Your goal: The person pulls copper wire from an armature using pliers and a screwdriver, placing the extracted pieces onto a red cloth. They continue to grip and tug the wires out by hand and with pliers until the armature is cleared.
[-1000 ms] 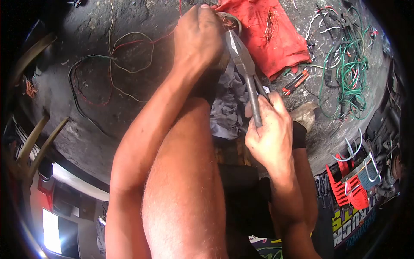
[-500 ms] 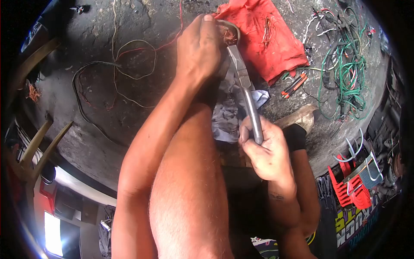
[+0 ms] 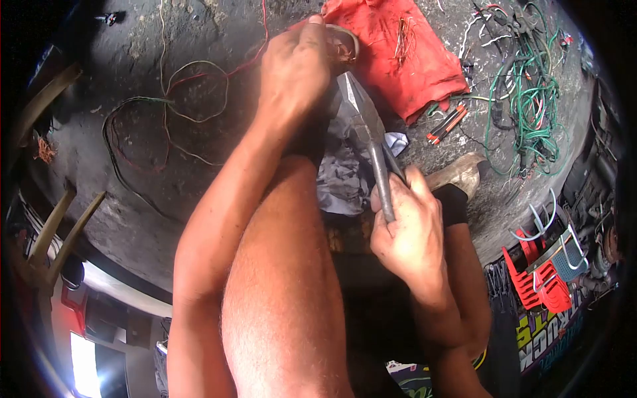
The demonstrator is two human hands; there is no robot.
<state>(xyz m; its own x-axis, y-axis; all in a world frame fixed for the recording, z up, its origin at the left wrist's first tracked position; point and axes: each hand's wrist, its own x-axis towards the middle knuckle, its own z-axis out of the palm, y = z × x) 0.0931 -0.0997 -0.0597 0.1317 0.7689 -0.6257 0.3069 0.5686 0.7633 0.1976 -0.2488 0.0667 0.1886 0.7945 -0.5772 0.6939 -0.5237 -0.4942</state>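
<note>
My left hand (image 3: pixel 295 73) is closed on a round metal ring with copper-coloured wire inside (image 3: pixel 344 50), near the red cloth. The fingers are mostly hidden behind the back of the hand. My right hand (image 3: pixel 413 232) is wrapped round the handles of a pair of pliers (image 3: pixel 368 126). Their jaws point up, just below the ring and apart from it. The jaws look nearly closed, while the two handles show a little apart. A grey crumpled cloth (image 3: pixel 342 179) lies under the pliers.
Copper strands (image 3: pixel 402 40) lie on the red cloth (image 3: pixel 424 73). Right of it are a small red-and-black tool (image 3: pixel 448 125) and a tangle of green wires (image 3: pixel 531 113). Loose thin wires (image 3: pixel 169 99) spread on the left. A red plastic chair (image 3: pixel 547 285) stands at lower right.
The pliers have come down away from the ring, and their handles have spread apart. My left hand still holds the ring. The whole view has shifted slightly.
</note>
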